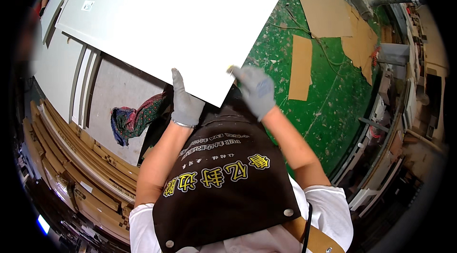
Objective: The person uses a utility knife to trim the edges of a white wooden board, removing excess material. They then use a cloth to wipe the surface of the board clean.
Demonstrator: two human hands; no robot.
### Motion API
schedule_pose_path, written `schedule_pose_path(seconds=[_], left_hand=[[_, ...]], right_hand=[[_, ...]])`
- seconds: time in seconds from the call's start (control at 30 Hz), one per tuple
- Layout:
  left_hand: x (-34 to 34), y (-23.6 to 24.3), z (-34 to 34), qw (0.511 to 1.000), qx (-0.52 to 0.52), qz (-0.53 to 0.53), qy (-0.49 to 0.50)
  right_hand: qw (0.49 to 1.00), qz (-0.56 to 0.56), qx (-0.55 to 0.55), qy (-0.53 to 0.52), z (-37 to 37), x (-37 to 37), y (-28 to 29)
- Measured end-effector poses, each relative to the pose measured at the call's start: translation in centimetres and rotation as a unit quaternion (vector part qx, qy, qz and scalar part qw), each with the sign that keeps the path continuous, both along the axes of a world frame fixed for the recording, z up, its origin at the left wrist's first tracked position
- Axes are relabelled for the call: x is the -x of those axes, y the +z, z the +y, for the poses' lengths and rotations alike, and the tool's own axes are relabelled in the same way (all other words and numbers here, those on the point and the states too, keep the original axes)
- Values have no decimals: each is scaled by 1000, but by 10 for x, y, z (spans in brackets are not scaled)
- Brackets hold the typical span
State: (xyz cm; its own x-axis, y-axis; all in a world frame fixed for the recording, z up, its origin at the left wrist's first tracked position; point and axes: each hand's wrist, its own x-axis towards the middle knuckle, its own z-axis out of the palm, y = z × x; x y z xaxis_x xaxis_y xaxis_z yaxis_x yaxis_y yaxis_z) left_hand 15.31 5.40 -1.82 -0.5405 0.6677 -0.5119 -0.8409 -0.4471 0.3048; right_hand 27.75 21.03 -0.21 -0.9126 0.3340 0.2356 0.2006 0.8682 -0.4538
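A large white panel (181, 24) with a small printed label fills the upper part of the view, its near corner pointing at me. My left hand (187, 102), in a grey glove, grips the panel's near left edge beside that corner. The thumb lies along the edge, and the fingers are partly hidden under it. My right hand (257, 91), also gloved and smeared by motion, is at the near right edge. Its fingers are closed, with a small yellowish thing (231, 69) at the tips, too blurred to name.
Beneath the panel, other white boards (59, 70) lie on the left, with a patterned cloth (135, 117) nearby. Long cardboard packs (90, 167) are stacked at lower left. Cardboard sheets (323, 10) and a cable lie on the green floor (333, 96). Shelving (381, 143) lines the right.
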Motion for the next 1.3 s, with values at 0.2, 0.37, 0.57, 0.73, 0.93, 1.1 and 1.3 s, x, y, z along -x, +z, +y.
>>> schedule_pose_path(seconds=[0.2,0.37,0.57,0.73,0.93,1.1,1.3], left_hand=[[1,0,1,1000,0,11,-9],[2,-5,3,1000,-24,-12,-7],[1,4,4,1000,-5,19,-18],[2,-8,1,999,-41,0,-17],[3,-5,-2,999,-44,1,-22],[3,-12,0,997,-77,2,-19],[4,-8,-2,998,-52,-28,4]], right_hand=[[998,19,64,11,-16,-9,1],[999,15,29,-25,3,5,3],[998,12,61,21,-58,-23,6],[999,5,30,-34,-25,-5,-1],[977,57,160,127,-96,-44,-8],[922,75,328,-190,-62,-20,-4],[890,107,387,-213,-19,12,-44]])
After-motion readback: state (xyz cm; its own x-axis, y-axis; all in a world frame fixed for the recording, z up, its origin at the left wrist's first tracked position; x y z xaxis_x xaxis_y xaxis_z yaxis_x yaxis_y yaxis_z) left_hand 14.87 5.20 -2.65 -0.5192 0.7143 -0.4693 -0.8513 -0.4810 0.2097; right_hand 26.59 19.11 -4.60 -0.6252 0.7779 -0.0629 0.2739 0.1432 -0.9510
